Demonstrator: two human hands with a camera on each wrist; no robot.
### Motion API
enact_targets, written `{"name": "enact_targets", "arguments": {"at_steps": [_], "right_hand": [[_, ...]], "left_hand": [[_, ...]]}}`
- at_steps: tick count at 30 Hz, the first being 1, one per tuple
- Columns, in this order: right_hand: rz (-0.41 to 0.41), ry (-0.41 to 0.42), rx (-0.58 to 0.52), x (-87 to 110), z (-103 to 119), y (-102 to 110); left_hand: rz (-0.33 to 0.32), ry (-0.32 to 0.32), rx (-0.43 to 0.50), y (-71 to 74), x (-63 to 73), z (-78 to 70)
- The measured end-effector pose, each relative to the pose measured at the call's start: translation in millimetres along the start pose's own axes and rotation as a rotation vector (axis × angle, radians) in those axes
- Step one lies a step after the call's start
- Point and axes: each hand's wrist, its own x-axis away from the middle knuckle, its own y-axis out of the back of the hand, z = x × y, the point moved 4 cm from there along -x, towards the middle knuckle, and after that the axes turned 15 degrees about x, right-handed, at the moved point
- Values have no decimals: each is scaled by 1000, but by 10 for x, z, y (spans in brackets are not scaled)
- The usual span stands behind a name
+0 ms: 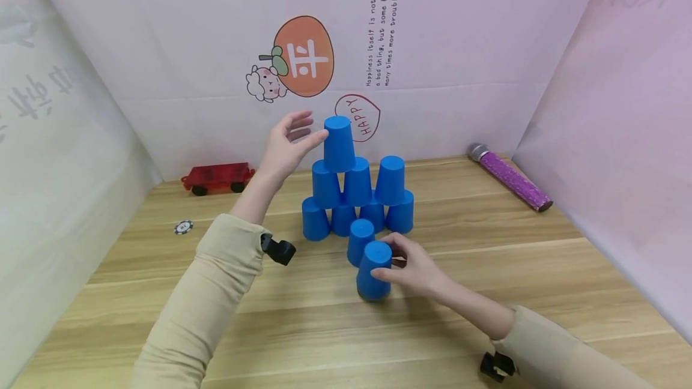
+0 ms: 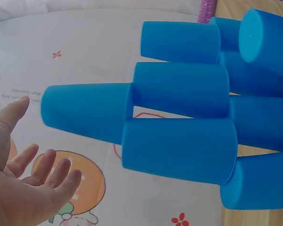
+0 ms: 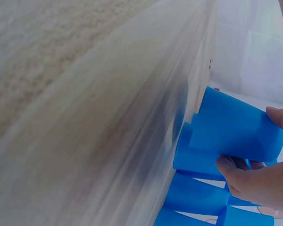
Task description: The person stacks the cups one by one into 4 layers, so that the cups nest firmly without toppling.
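Blue cups stand upside down in a stepped stack: several along the bottom row (image 1: 316, 220), three in the second row (image 1: 390, 181) and a single top cup (image 1: 338, 146) across the left two of these. Beside that top cup is my left hand (image 1: 288, 146), fingers loosely spread; the left wrist view shows a gap between the hand (image 2: 35, 181) and the cup (image 2: 87, 110). My right hand (image 1: 413, 266) grips another upside-down cup (image 1: 372, 278) between thumb and fingers, low over the table. Just behind it stands a lone cup (image 1: 360, 244), partly covered.
On the wooden table (image 1: 303, 341), a red toy wagon (image 1: 218, 178) and a poker chip (image 1: 184, 227) lie to the left. A purple glittery microphone (image 1: 510, 177) rests at the back right. Printed white sheets (image 1: 443, 47) wall the table at the back and sides.
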Motion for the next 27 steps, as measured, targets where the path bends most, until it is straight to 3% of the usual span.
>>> {"name": "enact_targets", "arguments": {"at_steps": [11,19,27], "right_hand": [[-174,-33,29,53,-15,396],[-331,-33,50,21,94,864],[-514,24,42,-119,393,1284]], "left_hand": [[-22,-12,-5,273,330,-20],[12,2,-9,352,644,195],[-71,16,73,296,927,421]]}}
